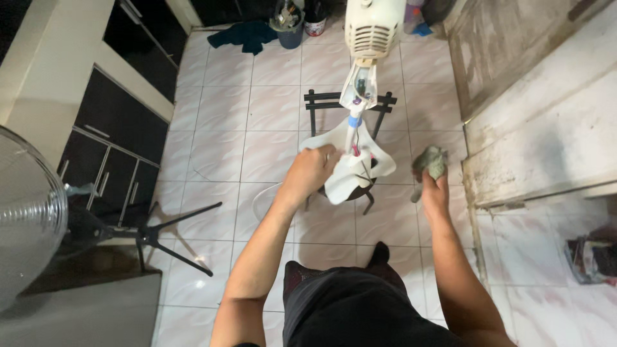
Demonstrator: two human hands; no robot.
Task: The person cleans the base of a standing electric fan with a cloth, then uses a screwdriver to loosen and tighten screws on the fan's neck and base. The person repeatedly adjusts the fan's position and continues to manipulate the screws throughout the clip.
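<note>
The floor [270, 109] is laid in pale, glossy square tiles with a faint pinkish marbling and thin dark grout lines, and it fills most of the view from above. On it, roughly in the middle, stands a small black chair [340, 103] with a slatted back, and on the chair rests a white fan body [360, 128]: its ribbed motor housing points away toward the top of the view, an opened neck shows coloured wiring, and a broad white plastic shell spreads out at the near end. The left hand [313, 168] is closed on the left edge of that shell, fingers curled over it. The right hand [434, 186] is off to the right, well apart from the fan body, clamped on a crumpled grey-green cloth [432, 162] that sticks up out of the fist. Along the left wall runs a low dark cabinet [109, 160] with metal bar handles under a pale counter [51, 71]. At the far left a round wire fan guard [29, 212] sits on a black tripod stand [170, 241]. To the right a stained, worn concrete step [540, 128] rises from the tiles. At the far end lie a dark teal rag [243, 35] and a small bucket [289, 32].
</note>
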